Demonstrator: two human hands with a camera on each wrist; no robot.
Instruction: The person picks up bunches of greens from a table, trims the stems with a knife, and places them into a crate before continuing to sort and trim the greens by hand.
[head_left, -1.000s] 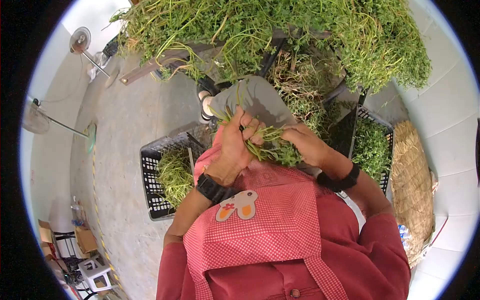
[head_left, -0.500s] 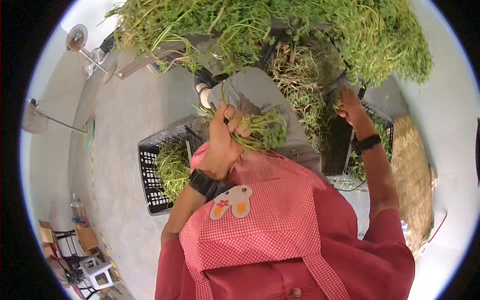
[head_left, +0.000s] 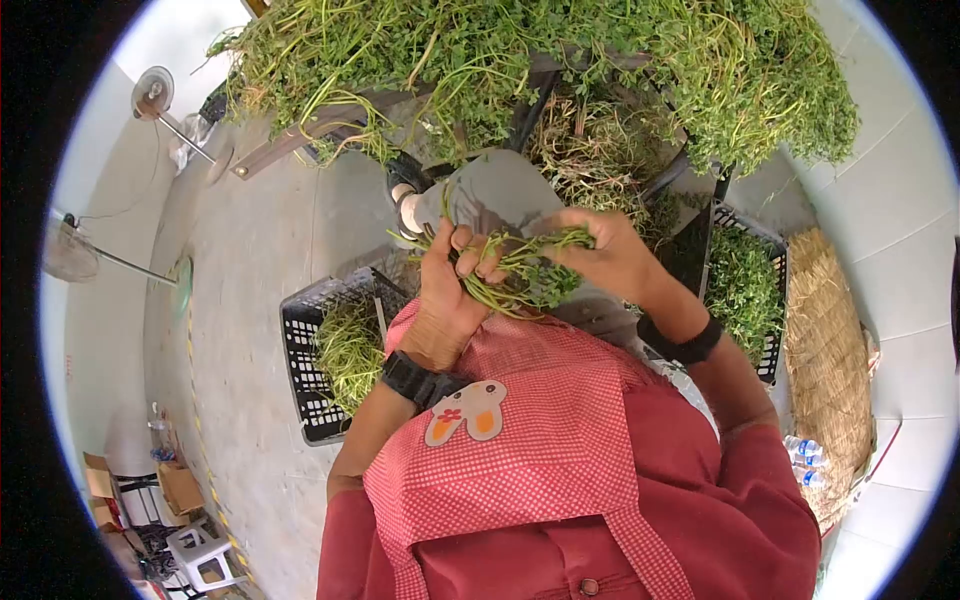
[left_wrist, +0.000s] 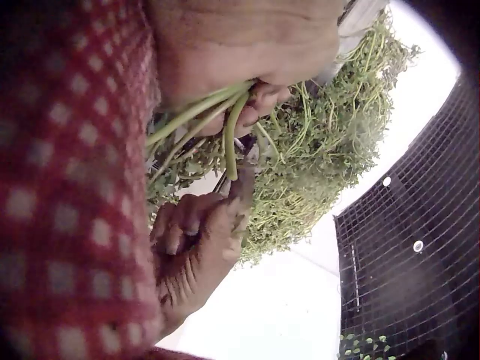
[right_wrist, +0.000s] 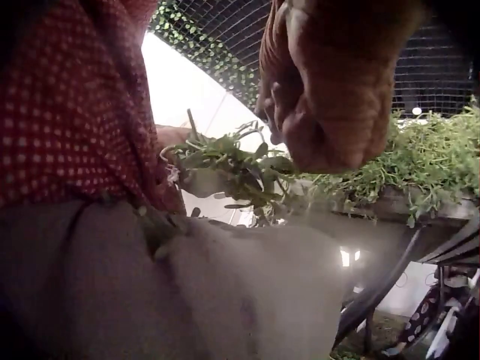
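Observation:
A bunch of leafy green stems (head_left: 515, 280) is gripped in my left hand (head_left: 450, 290), low over the lap, with the leaves spreading right. In the left wrist view, pale stem ends (left_wrist: 199, 116) stick out from under that hand. My right hand (head_left: 615, 265) is at the leafy side of the bunch, thumb and fingertips pinching a few green sprigs (head_left: 572, 238). In the right wrist view, leaves (right_wrist: 232, 169) lie beside the curled right hand (right_wrist: 337, 90), whose fingertips are partly hidden.
A large heap of greens (head_left: 560, 50) covers the table ahead. Plant scraps (head_left: 595, 160) lie beneath it. One black crate (head_left: 312, 420) with stems stands left, another crate of greens (head_left: 740, 290) right. A straw roll (head_left: 825, 370) and water bottles (head_left: 805, 460) lie farther right.
My right hand left the bunch, reached right beside the crate, and has come back to the leaves. The left hand keeps its grip on the bunch and has shifted slightly left.

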